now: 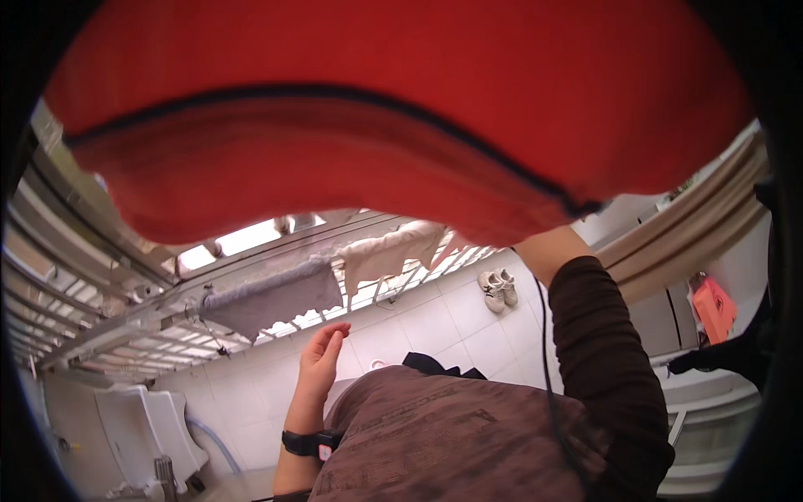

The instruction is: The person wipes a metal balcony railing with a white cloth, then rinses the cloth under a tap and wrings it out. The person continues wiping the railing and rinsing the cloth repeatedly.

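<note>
A large piece of red fabric (376, 50) with a dark seam line fills the upper part of the head view, very near. My right arm, in a dark brown sleeve, reaches up to its lower edge. Of my right hand (548, 249) only the wrist part shows; the red cloth covers the fingers. Lower down, my left hand (320, 356) is raised in front of my body, empty, with its fingers extended and the thumb close beside them. A black band with a small device (314, 444) sits on the left wrist.
A grey towel (276, 301) and a beige cloth (393, 257) hang over the window railing. White shoes (498, 290) stand on the tiles. A white basin (159, 427) is at lower left; a beige curtain (686, 226) hangs right. A black cable (545, 351) runs along my right arm.
</note>
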`<state>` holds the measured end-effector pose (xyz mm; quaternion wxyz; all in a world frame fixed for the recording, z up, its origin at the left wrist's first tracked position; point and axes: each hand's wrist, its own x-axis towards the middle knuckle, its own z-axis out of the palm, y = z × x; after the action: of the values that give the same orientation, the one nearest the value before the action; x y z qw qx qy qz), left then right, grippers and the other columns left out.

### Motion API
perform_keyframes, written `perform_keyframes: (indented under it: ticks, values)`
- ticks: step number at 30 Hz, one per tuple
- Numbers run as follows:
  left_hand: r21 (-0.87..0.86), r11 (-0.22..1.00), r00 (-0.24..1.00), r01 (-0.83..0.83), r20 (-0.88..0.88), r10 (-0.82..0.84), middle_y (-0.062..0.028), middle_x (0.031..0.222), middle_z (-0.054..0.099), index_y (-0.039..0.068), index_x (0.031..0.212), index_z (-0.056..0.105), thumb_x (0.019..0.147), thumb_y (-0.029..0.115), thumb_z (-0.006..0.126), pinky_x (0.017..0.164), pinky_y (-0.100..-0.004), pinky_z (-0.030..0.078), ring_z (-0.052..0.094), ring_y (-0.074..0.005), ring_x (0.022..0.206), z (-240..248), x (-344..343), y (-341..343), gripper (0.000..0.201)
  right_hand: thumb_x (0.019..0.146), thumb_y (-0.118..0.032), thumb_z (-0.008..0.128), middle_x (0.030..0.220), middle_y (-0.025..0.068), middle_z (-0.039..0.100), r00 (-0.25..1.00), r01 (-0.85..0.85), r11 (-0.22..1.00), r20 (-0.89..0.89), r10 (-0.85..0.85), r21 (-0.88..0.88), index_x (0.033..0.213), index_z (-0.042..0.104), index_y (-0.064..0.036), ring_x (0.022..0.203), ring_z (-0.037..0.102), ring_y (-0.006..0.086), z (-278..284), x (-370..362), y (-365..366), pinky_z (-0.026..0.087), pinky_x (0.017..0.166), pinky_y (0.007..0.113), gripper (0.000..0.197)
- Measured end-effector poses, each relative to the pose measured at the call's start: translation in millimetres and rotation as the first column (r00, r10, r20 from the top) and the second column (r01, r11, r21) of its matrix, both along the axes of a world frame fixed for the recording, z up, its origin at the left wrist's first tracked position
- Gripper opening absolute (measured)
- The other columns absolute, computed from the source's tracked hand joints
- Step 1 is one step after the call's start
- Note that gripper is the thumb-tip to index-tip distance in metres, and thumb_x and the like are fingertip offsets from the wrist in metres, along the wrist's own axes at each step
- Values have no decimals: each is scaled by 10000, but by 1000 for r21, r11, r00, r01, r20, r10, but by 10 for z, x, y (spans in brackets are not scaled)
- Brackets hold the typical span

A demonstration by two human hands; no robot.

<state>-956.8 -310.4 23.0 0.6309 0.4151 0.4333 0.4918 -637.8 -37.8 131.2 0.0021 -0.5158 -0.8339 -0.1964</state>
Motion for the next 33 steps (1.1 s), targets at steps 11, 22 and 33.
perform_keyframes:
  ticks: [11, 22, 33]
  values:
    - [-103, 980, 985, -169, 27, 173, -62, 1056, 634, 7, 1096, 593, 926, 141, 547, 898, -258, 426, 567, -126, 1013, -314, 149, -318, 222, 774, -201, 599, 969, 136, 622, 988, -131, 991, -82, 131, 9, 951, 601, -19, 958, 587, 285, -71, -100, 218, 444, 857, 381, 254]
    - [-112, 985, 991, -130, -11, 130, -76, 1056, 636, 1, 1102, 588, 932, 127, 529, 906, -276, 432, 576, -150, 1011, -357, 140, -341, 219, 780, -190, 606, 984, 131, 619, 986, -90, 994, -134, 98, 61, 975, 591, -16, 962, 585, 275, -202, 8, 130, 446, 852, 374, 262]
    - [-159, 972, 985, -172, -40, 168, -96, 1041, 641, -7, 1088, 583, 934, 126, 521, 902, -289, 435, 583, -163, 994, -292, -103, -382, 213, 786, -179, 613, 1000, 127, 616, 966, -31, 996, -252, 50, 81, 998, 581, -12, 966, 582, 265, -324, 4, 99, 449, 847, 367, 272]
